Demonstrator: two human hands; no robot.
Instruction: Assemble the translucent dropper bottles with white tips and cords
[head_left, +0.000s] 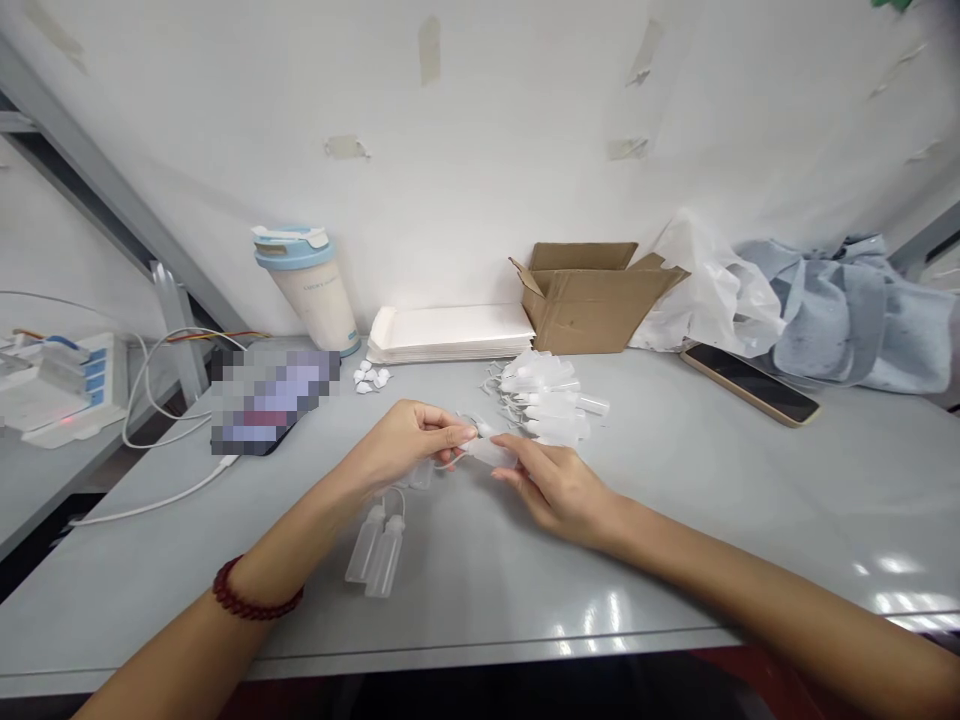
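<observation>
My left hand point(409, 440) pinches the cap end of a small clear plastic bottle point(487, 450) above the grey table point(675, 520). My right hand point(559, 485) grips the same bottle's body from the right, fingers curled round it. A pile of several similar clear bottles point(551, 400) lies just beyond my hands. Two more bottles point(379, 550) lie side by side under my left forearm. A dark red bead bracelet sits on my left wrist.
Small white caps point(371, 377) lie near a stack of white trays point(450, 335). An open cardboard box point(592, 295), a capped cup point(311, 285), a phone point(750, 382), a clear bag, blue cloth point(847, 315) and a cabled device point(266, 400) line the back.
</observation>
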